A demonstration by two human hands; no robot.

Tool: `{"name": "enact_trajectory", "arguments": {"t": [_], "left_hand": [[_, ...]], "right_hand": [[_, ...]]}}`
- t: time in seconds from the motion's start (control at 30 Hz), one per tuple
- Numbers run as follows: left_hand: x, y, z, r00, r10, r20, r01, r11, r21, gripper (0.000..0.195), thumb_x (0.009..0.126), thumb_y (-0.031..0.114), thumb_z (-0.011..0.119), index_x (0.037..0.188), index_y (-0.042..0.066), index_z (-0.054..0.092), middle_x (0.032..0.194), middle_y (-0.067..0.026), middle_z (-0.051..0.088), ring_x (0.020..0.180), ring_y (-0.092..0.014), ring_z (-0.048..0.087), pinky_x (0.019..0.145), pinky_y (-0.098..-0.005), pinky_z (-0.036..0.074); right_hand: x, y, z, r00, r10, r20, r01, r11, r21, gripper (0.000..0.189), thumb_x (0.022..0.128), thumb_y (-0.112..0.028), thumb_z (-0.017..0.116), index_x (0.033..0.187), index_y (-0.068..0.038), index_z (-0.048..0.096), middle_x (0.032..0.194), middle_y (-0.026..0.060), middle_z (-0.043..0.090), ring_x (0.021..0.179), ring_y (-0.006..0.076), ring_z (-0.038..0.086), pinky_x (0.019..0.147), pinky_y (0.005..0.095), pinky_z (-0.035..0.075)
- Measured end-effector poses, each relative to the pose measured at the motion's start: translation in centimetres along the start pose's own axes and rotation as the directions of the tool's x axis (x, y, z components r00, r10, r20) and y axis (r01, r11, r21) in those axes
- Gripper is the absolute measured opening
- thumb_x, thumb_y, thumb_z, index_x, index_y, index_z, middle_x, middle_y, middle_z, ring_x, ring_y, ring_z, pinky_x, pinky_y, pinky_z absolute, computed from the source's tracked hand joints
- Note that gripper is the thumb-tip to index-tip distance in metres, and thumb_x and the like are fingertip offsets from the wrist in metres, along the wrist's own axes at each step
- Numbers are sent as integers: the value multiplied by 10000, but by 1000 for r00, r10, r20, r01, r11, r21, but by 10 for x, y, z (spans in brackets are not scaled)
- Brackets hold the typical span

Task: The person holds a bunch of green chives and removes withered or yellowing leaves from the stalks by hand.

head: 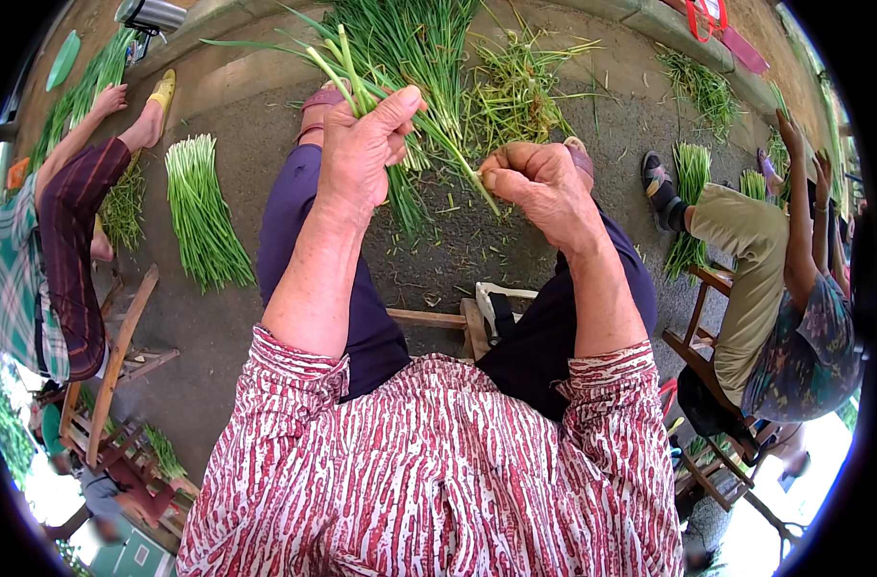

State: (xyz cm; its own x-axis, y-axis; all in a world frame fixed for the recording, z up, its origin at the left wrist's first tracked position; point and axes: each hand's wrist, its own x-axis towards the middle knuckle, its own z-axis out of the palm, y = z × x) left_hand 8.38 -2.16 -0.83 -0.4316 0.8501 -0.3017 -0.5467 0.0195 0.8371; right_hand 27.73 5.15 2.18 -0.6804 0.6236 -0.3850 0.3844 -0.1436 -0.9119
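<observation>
My left hand is closed round a small bunch of long green stalks with pale ends, which look like garlic chives or flower stalks. Some green stalks slant from it down to the right, towards my right hand. The curled thumb and forefinger of my right hand pinch at a stalk near its lower end. Beyond my hands, between my feet, lies a large heap of long green leaves. A looser pile of yellowish, partly withered stalks lies right of it.
On the ground at left is a neat bundle of green stalks; another bundle lies at right. People sit on wooden seats on both sides. A stone kerb runs along the far edge. Behind my hands are a wooden bar and a white object.
</observation>
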Motion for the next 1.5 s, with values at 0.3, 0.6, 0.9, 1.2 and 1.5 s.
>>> {"name": "enact_trajectory", "arguments": {"t": [0.3,0.6,0.9,1.2,1.5], "left_hand": [[2,8,-8,995,49,-84,-48,999,9,160,832,183,707,808,30,663,619,25,527,417,-29,344,410,-207,280],[5,15,-19,987,74,-140,-83,995,-61,157,847,150,679,787,7,651,852,-144,669,416,-29,355,397,-198,266],[7,20,-29,971,116,-207,-140,985,-101,171,831,128,694,791,-27,634,743,-95,630,406,-55,357,383,-214,272],[9,21,-30,975,113,-193,-134,986,-100,168,823,172,718,816,19,649,633,9,541,408,-39,359,400,-211,278],[1,25,-29,970,109,-218,-130,988,-82,178,837,177,702,883,10,659,722,-9,597,425,-20,353,403,-191,278]], "right_hand": [[-3,1,-10,999,-7,-45,9,998,55,168,839,-164,602,779,-9,624,664,-65,496,619,25,389,549,206,317],[-11,2,-28,989,25,-148,-7,992,126,119,815,-132,621,740,-39,618,670,-59,516,617,34,423,555,209,329],[-18,13,-48,981,17,-193,39,958,283,97,812,-118,614,784,-26,629,679,-35,528,599,36,455,503,202,374],[-19,-16,-86,935,-91,-344,70,995,-74,241,852,-126,575,1008,30,671,844,72,677,730,91,581,632,218,429],[40,-23,-125,887,-287,-363,408,854,321,344,871,-185,591,1147,22,596,1063,142,661,844,178,651,703,260,491]]}}
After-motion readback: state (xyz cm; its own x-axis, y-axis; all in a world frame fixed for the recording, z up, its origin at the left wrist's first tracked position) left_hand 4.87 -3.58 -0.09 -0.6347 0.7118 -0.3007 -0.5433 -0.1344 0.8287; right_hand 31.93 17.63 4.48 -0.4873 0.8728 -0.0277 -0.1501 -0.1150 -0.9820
